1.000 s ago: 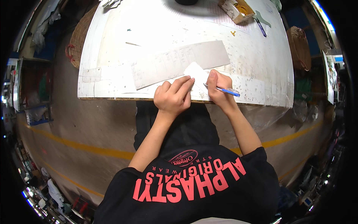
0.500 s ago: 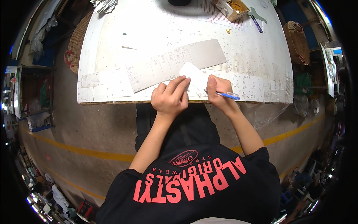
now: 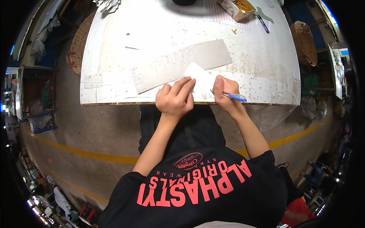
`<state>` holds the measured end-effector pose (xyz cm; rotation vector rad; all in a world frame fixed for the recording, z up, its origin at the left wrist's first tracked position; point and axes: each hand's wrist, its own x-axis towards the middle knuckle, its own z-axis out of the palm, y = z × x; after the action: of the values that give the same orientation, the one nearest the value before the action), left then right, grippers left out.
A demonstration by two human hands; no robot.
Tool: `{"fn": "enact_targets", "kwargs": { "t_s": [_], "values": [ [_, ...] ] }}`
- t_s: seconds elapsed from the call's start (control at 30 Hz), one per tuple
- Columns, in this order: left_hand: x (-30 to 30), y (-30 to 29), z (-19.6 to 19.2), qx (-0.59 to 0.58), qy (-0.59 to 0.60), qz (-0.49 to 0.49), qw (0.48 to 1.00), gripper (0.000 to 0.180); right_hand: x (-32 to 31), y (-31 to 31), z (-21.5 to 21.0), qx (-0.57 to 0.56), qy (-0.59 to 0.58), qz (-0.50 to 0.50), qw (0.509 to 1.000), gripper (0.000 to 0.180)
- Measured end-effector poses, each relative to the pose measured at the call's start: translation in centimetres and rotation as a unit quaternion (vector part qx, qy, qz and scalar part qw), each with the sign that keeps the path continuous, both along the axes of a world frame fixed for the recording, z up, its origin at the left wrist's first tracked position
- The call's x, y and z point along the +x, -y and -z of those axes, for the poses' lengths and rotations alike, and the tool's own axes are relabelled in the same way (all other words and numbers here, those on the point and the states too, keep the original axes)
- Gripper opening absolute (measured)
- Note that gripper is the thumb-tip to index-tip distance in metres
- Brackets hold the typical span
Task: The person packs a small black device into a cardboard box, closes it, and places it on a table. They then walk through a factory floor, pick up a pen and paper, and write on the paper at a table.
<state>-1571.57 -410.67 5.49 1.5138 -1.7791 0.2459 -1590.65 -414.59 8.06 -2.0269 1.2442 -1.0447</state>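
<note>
My right hand is closed around a blue pen. The pen's tip is down by the right side of a small white card with rounded corners. My left hand has its fingers bent together, and the fingertips hold the card's left edge against the table. Part of the card is hidden behind the fingers. Under the card's far end lies a long grey cardboard strip, set at a slant and covered with handwritten columns.
The white table carries a box of yellow bands, a purple pen and a stack of papers toward its far side. Wicker baskets stand left and right. Clear plastic hangs off the near right edge.
Both hands, the card and the pen keep nearly the same places; the whole view has shifted slightly. Another person's foot and red clothing have come into view at the lower right.
</note>
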Motion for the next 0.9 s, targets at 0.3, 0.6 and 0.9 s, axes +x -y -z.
{"fn": "enact_targets", "kwargs": {
  "t_s": [0.3,0.6,0.9],
  "values": [
    [0.04,0.05,0.06,-0.003,-0.005,0.005,1.0,0.033,0.03,0.11,-0.05,0.001,-0.006,0.018,1.0,0.036],
    [-0.03,0.03,-0.05,0.001,-0.002,0.004,1.0,0.033,-0.04,0.22,0.07,-0.004,0.001,0.024,1.0,0.037],
    [-0.05,0.05,-0.02,-0.002,0.0,0.002,1.0,0.033,-0.02,0.28,0.19,0.021,0.017,0.009,1.0,0.039]
  ]
}}
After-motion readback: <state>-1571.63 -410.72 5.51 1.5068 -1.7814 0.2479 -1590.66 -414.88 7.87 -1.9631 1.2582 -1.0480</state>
